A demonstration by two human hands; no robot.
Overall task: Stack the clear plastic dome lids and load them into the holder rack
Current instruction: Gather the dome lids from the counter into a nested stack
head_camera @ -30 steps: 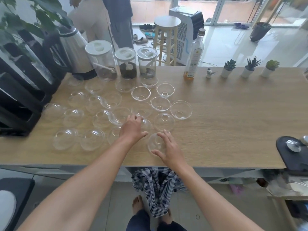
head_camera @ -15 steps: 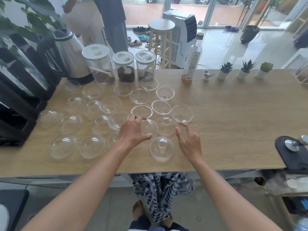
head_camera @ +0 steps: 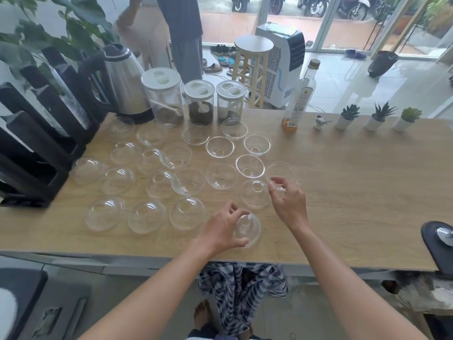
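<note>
Wooden counter, pale and matte, carries a loose scatter of clear dome lids under daylight from the glass doors behind. Half a second ago the left hand rested further in among them; now it has drawn back to the near edge and curls around a dome lid standing rim-down, thumb and fingers closed on its sides. The right hand has moved up past that lid, and its fingertips pinch the near rim of an upturned lid; how firmly is hard to judge through the clear plastic. That suggests stacking is only starting: one lid held as a base, the next about to come to it.

All lids are thin, glossy, round shells with a small hole at the crown, some dome-up, some bowl-up. Far left of the grip stands the black slotted holder rack, beside a steel kettle.
</note>
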